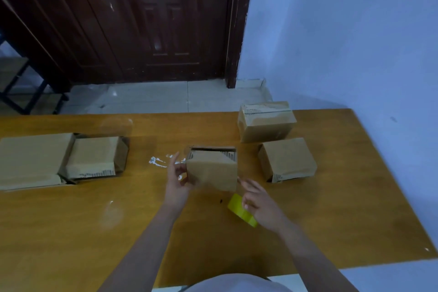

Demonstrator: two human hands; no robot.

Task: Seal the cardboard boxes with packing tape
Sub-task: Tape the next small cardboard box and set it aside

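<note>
Cardboard box (211,168) sits mid-frame on the worktop (94,220), its left side held by the left hand (176,181), while the right hand (259,204) grips a yellow tape roll (238,208) just below.

The right hand (259,204) hides, perhaps, half the tape roll (239,208).

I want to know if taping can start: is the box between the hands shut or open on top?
Open: the middle box shows a dark gap and raw corrugated flap edges on top.
</note>
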